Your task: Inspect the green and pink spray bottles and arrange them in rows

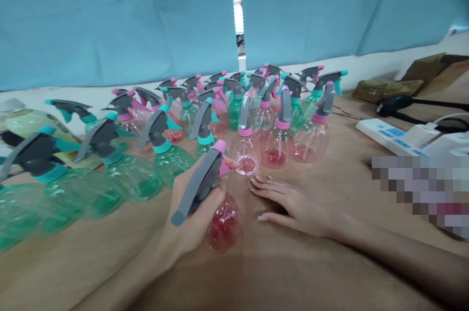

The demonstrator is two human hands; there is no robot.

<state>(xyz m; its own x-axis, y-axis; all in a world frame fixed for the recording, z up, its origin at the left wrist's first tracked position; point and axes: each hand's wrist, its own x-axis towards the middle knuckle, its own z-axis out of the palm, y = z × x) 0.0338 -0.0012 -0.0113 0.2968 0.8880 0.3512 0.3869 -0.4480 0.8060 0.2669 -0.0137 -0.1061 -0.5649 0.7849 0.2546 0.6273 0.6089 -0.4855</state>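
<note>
My left hand (194, 208) is wrapped round the neck of a pink spray bottle (224, 225) with a grey and pink trigger head. The bottle's base is near the tabletop; whether it touches I cannot tell. My right hand (284, 203) lies flat on the table, fingers stretched toward the left, holding nothing. Just beyond its fingertips stands a clear pink spray bottle (246, 152), with two more pink ones to its right. Left of my left hand, green spray bottles (134, 176) with turquoise collars stand in a row.
Behind these, several more pink and green spray bottles crowd toward the blue curtain (146, 18). A white power strip (384, 137) with plugs and a black cable lies at right, a cardboard box (421, 76) behind it. A large container (32, 123) is at far left.
</note>
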